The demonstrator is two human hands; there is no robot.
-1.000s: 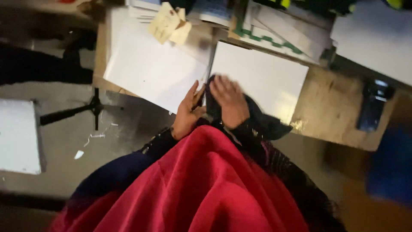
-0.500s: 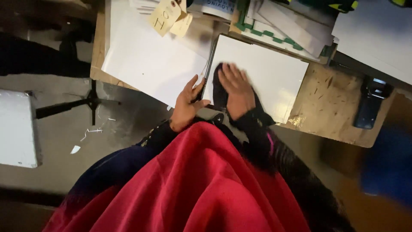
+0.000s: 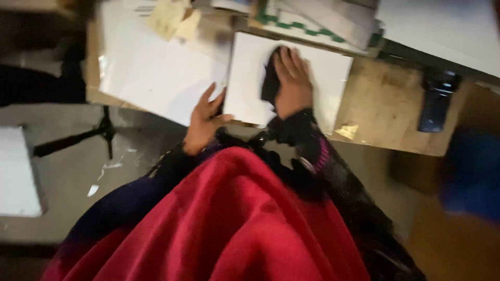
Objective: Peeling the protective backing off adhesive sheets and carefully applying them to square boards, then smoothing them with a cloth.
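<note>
A white rectangular sheet (image 3: 333, 78) lies on the wooden table (image 3: 385, 114). My right hand (image 3: 291, 86) presses flat on a black cloth (image 3: 270, 78) that rests on this sheet. My left hand (image 3: 204, 120) holds the sheet's near left edge, fingers spread along it. A larger white sheet (image 3: 151, 73) lies to the left, partly over the table's edge. Red and dark fabric (image 3: 224, 224) covers my lap below the hands.
Stacked papers with a green patterned border (image 3: 312, 26) and yellow notes (image 3: 169, 18) sit at the table's back. A dark blue container (image 3: 436, 101) stands at the right. A black tripod (image 3: 78, 138) and a white board (image 3: 15, 177) are on the floor at left.
My right hand with the black cloth has moved farther up the white sheet, away from me. My left hand stays at the sheet's near edge.
</note>
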